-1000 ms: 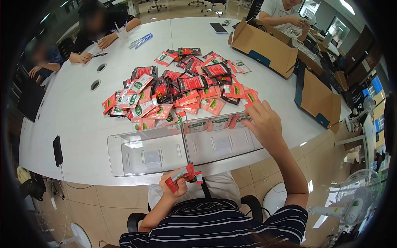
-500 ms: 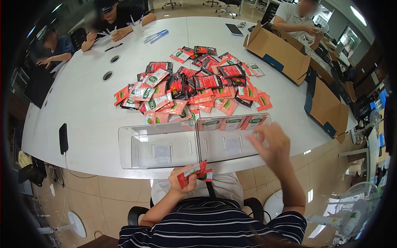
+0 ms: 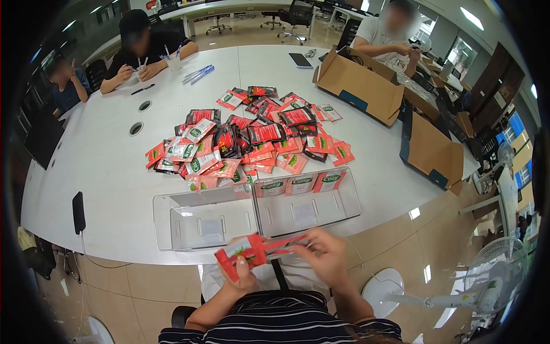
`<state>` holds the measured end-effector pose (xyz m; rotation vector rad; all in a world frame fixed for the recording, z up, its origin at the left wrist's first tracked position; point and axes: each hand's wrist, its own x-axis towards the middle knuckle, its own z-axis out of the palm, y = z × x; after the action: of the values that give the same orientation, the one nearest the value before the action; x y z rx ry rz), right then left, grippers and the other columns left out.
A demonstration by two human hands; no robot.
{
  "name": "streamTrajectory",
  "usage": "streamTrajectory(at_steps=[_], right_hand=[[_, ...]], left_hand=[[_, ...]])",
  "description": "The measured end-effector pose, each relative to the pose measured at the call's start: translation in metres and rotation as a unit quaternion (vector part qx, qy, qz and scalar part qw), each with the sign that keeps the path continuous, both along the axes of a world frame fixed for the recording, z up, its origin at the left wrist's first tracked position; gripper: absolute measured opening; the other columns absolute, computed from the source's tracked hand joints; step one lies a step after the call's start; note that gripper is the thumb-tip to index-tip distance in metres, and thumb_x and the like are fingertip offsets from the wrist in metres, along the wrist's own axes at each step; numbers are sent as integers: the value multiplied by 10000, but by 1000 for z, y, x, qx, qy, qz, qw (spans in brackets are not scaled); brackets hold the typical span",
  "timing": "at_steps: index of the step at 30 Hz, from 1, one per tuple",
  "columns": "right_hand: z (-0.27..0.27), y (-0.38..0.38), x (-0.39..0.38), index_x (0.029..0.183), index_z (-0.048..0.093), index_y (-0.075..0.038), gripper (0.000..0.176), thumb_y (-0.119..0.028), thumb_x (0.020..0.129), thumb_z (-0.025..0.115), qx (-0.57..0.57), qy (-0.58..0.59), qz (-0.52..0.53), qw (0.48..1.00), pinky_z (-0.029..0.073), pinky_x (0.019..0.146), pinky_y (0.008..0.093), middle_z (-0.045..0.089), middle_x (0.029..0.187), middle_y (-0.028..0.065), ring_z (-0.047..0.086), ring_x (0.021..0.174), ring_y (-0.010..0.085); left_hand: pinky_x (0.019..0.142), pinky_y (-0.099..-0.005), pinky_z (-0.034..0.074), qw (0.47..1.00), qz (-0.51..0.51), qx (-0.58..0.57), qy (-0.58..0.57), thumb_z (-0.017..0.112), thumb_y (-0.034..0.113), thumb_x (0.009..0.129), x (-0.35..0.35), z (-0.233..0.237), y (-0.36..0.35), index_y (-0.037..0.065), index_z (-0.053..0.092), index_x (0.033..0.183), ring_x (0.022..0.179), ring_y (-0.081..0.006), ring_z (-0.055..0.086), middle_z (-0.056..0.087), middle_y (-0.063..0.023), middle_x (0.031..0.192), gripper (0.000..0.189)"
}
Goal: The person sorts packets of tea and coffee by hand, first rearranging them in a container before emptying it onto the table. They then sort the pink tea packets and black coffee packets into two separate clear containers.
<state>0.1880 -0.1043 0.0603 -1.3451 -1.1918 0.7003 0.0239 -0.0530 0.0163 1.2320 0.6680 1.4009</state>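
**Loose bundle held off the table edge: drop risk**

The left hand (image 3: 242,279) is closed around a fanned bundle of red sachets (image 3: 243,255), held just off the near edge of the table (image 3: 97,172), over the lap. The right hand (image 3: 326,258) has its fingertips pinched on the bundle's outer end. The fan looks slack, so pulling one sachet could drag others to the floor. The clear tray (image 3: 206,221) lies just beyond. Three sachets (image 3: 298,184) lean on its far wall and a knock could topple them. The pile (image 3: 246,132) crowds that wall.
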Motion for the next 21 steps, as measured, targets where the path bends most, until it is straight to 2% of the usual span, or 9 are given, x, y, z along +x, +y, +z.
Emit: streamTrajectory(at_steps=[2, 4, 6, 9, 13, 14, 17, 19, 21], right_hand=[[5, 0, 18, 886, 644, 10, 113, -13, 811, 724, 2, 69, -31, 997, 482, 555, 201, 647, 773, 31, 602, 665, 65], [17, 9, 35, 898, 633, 19, 142, 3, 795, 730, 55, 15, -106, 993, 457, 545, 208, 623, 744, 36, 576, 647, 69], [34, 22, 56, 915, 599, 34, 173, -8, 796, 719, 102, -208, -172, 957, 459, 568, 269, 603, 755, 90, 580, 663, 134], [50, 47, 78, 903, 606, 21, 198, -66, 771, 726, 125, -390, -138, 902, 467, 708, 348, 621, 889, 120, 564, 810, 270], [48, 69, 86, 893, 622, 6, 217, -121, 752, 727, 64, -458, -41, 886, 436, 811, 387, 594, 922, 97, 528, 918, 299], [46, 72, 85, 881, 629, -2, 209, -128, 749, 729, 52, -473, -23, 879, 435, 808, 389, 586, 912, 92, 528, 917, 291], [42, 80, 82, 846, 646, -28, 185, -143, 733, 736, 47, -542, 19, 839, 433, 800, 393, 564, 886, 74, 528, 914, 269], [37, 80, 81, 822, 656, -48, 168, -143, 715, 744, 70, -602, 25, 795, 432, 793, 393, 551, 874, 59, 526, 910, 253], [27, 83, 81, 802, 658, -59, 166, -140, 695, 755, 80, -599, 21, 797, 433, 788, 389, 551, 874, 50, 528, 912, 245]], left_hand=[[716, -353, 507, 998, 32, -45, -13, 504, 241, 927, -4, 9, -4, -70, 595, 998, 789, -262, 643, 645, -208, 907, 331], [699, -338, 491, 984, 122, 105, 76, 536, 144, 895, -15, -4, -2, -51, 605, 982, 784, -249, 625, 640, -202, 893, 225], [660, -304, 459, 956, 165, 209, 121, 619, 28, 828, -25, -7, 0, -28, 623, 959, 754, -225, 593, 621, -179, 906, 142], [674, -269, 449, 962, 134, 183, 151, 664, -6, 804, -36, 1, -5, -41, 628, 909, 781, -198, 592, 608, -164, 953, 116], [761, -282, 510, 973, 167, 147, 58, 691, -99, 770, -44, -4, -16, -47, 520, 1131, 886, -168, 611, 576, -142, 1073, 403], [781, -297, 534, 965, 158, 198, 67, 698, -106, 763, -48, -2, -13, -35, 450, 1215, 941, -177, 616, 533, -152, 1153, 521], [848, -305, 509, 986, 94, 123, 67, 657, -111, 794, -50, 22, -15, -16, 397, 1277, 1005, -175, 574, 524, -103, 1178, 557], [838, -300, 520, 973, 119, 164, 112, 654, -88, 808, -44, 41, -5, -22, 434, 1258, 978, -171, 588, 537, -100, 1180, 505], [805, -294, 528, 961, 91, 202, 163, 661, -50, 818, -36, 62, 13, -21, 487, 1222, 922, -171, 611, 568, -100, 1144, 441]])
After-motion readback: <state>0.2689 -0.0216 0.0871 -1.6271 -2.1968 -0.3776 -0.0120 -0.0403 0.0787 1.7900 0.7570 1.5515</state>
